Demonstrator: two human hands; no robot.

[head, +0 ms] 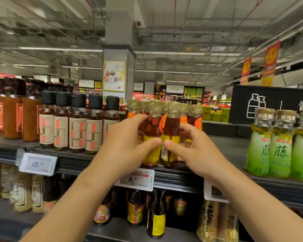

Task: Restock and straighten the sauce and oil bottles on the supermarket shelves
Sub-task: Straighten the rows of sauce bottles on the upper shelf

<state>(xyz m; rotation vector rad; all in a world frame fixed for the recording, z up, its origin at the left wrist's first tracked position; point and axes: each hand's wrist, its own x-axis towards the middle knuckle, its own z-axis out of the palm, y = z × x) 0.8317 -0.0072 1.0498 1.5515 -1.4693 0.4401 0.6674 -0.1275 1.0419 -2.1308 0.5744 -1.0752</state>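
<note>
Shelving: top shelf [226, 142] is stocked in rows at chest height; a lower shelf [122, 224] of further bottles is seen beneath it.
Neighbouring stock: black-capped bottles [77, 123] are stood to the left, green-labelled bottles [276, 142] to the right, both groups upright.
Task items: gold-capped oil bottles [164, 109] are grouped at the middle of the top shelf, at its front edge.
Front pair: left front bottle [151, 131] and right front bottle [171, 130] are stood side by side, touching or nearly so, directly ahead of the person.
Axis: long axes are vertical, caps upward; yellow labels appear turned partly sideways rather than square to the aisle.
Left hand [124, 145]: fingers are curled round the left front bottle, thumb pressed on its label.
Right hand [191, 147]: thumb is laid on the right front bottle's label; fingers are curved behind it. A ring is worn.
Reach: each bottle is met by the hand on its own side; neither hand is nearer.
Price tags: one tag [135, 179] is clipped directly below the pair.
Judgement: turning about the vertical axis is likely required to face the labels forward.
</note>
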